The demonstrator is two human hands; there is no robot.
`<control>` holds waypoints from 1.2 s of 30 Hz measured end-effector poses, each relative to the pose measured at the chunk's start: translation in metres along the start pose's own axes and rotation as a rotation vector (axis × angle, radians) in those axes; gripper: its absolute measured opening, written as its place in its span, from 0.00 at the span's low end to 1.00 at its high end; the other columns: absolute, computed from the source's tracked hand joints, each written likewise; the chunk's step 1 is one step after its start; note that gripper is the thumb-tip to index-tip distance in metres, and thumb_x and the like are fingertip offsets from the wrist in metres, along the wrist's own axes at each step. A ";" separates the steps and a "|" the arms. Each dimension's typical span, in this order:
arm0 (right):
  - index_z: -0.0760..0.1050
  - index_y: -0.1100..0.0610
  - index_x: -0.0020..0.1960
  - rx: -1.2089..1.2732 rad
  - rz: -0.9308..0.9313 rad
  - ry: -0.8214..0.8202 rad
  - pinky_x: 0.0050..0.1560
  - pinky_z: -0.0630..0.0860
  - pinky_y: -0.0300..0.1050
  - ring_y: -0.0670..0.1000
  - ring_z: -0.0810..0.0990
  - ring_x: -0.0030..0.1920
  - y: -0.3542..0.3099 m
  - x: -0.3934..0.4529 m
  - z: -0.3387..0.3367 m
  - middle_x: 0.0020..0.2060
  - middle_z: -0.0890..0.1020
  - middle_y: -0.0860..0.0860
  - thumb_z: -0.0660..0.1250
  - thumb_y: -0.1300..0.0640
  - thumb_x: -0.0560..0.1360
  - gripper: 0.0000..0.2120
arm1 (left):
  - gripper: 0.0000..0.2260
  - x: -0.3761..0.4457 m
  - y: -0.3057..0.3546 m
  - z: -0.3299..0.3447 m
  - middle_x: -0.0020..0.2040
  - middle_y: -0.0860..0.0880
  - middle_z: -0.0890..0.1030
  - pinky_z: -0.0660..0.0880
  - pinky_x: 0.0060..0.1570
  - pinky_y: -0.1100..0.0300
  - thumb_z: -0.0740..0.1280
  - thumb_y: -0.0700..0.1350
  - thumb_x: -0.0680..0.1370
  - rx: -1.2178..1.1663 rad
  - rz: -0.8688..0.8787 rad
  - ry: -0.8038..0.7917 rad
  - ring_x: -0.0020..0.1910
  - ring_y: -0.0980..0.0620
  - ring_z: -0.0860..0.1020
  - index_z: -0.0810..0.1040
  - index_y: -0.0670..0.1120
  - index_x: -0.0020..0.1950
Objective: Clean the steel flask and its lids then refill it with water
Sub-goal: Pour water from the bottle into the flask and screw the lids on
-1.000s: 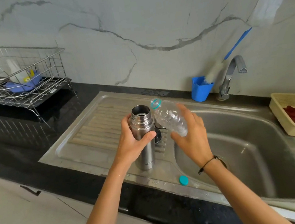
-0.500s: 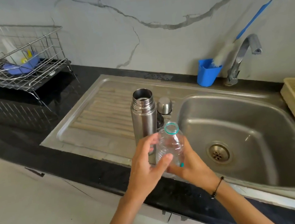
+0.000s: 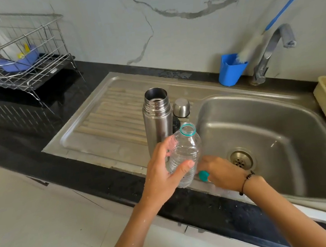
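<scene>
The left hand (image 3: pixel 164 176) curled its fingers round the clear plastic bottle (image 3: pixel 184 157) and held it up, mouth open. The right hand (image 3: pixel 220 170) pinched the little teal cap (image 3: pixel 203 175) — it looked ready to go back on. The steel flask (image 3: pixel 157 120) stood open just behind the fingers — its lid (image 3: pixel 181 108) beside it, so closing it seemed next.
</scene>
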State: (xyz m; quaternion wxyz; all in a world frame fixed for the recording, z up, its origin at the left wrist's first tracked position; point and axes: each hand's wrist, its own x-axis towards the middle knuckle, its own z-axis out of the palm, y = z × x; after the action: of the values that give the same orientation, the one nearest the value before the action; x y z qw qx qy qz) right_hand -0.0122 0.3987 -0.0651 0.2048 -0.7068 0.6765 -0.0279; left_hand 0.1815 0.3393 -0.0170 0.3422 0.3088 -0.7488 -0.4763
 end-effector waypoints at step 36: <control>0.74 0.59 0.53 -0.551 -0.083 0.253 0.42 0.72 0.50 0.56 0.76 0.44 -0.109 -0.017 -0.163 0.47 0.78 0.55 0.43 0.32 0.71 0.36 | 0.22 -0.003 -0.008 0.002 0.60 0.63 0.73 0.65 0.54 0.79 0.70 0.57 0.72 0.051 -0.024 0.024 0.60 0.70 0.70 0.64 0.65 0.62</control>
State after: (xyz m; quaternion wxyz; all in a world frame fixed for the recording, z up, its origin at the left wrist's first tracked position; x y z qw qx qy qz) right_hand 0.0381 0.3744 0.1234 -0.0821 -0.7537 0.6492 0.0605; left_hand 0.1829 0.3396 -0.0257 0.3373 0.3321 -0.7527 -0.4576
